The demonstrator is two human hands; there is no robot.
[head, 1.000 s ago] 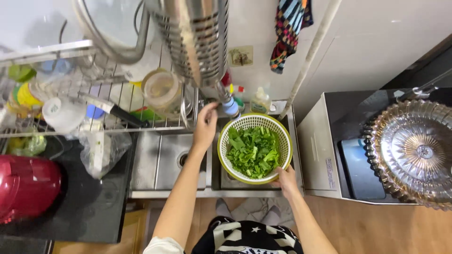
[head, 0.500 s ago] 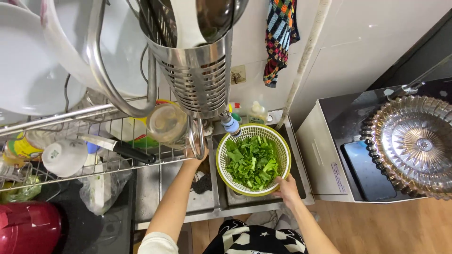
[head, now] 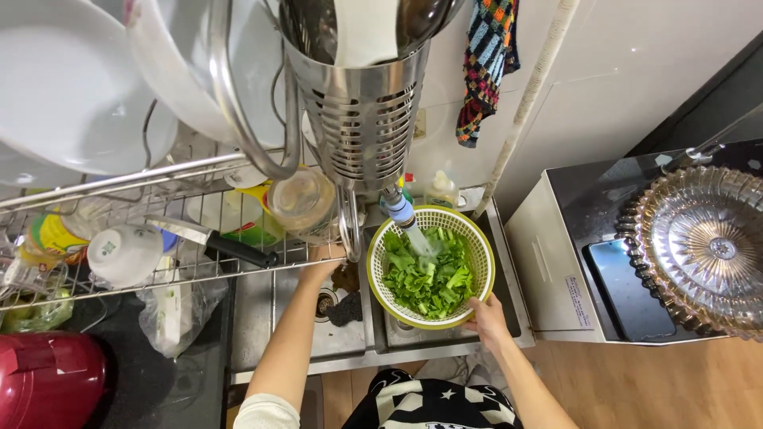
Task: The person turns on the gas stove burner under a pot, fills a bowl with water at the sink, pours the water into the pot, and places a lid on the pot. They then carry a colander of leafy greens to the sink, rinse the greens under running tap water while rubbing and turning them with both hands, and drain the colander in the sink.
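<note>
Since a moment ago the left hand has dropped from the colander's rim and gone up under the wire rack, and water now runs from the tap onto the greens. That hand sits at the rack's front edge, above the left sink basin; its fingers are hidden behind the wires, so whether it grips anything cannot be told. The right hand is curled on the near right rim of the yellow-green colander, fingers closed on the edge. The colander rests in the right sink basin, filled with chopped leafy greens, and the stream of water lands on their upper left part. On the rack lie a black-handled knife, an upturned white cup and a glass jar. A perforated steel utensil holder hangs above the sink, near the camera. To the right, a cut-glass dish stands on a dark appliance. A red pot sits at lower left, and a striped cloth hangs on the wall.
</note>
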